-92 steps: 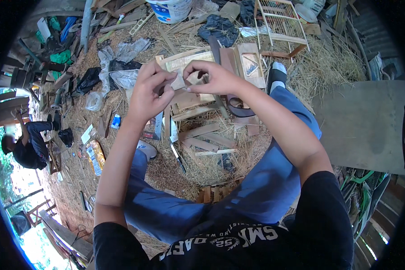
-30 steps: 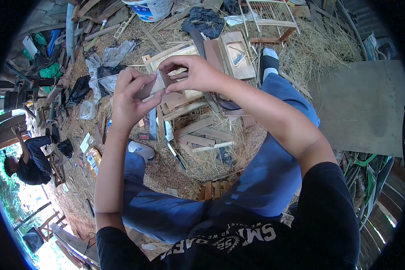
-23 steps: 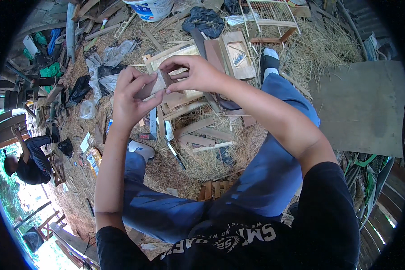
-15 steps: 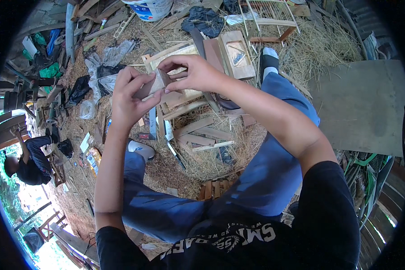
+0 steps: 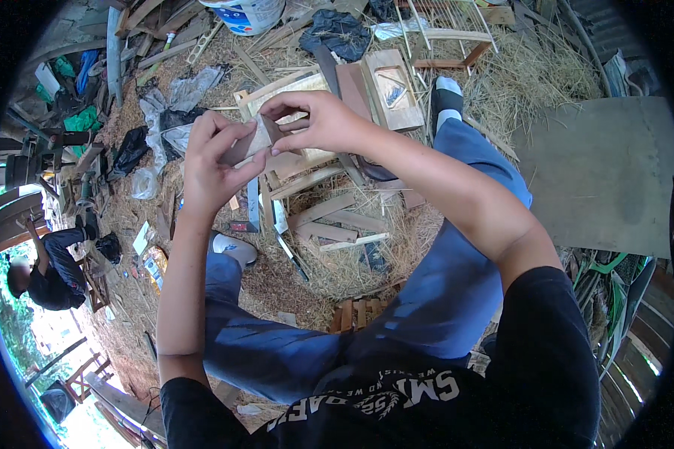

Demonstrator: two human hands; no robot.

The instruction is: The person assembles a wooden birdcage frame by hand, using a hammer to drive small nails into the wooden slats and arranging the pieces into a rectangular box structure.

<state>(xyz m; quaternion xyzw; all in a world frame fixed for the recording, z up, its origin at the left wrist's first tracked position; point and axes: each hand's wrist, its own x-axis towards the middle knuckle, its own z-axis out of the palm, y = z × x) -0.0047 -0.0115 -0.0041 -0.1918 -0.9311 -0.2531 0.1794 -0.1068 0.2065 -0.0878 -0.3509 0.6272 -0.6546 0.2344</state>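
Straw-strewn floor (image 5: 531, 82), wood offcuts (image 5: 331, 233) beside a pale wooden frame (image 5: 292, 84), small wooden piece (image 5: 262, 137) held over the frame's left edge, left hand (image 5: 210, 163) and right hand (image 5: 320, 120), each grip pinching it.

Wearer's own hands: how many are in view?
2: the left hand grips the left side of the small held piece, and the right hand grips its right side. Neither is hidden.

Daylight overexposed at lower left, washing out detail; centre moderately lit. Soft shadow patches on blue trousers (image 5: 434, 303). Fisheye curvature, black vignette at corners.
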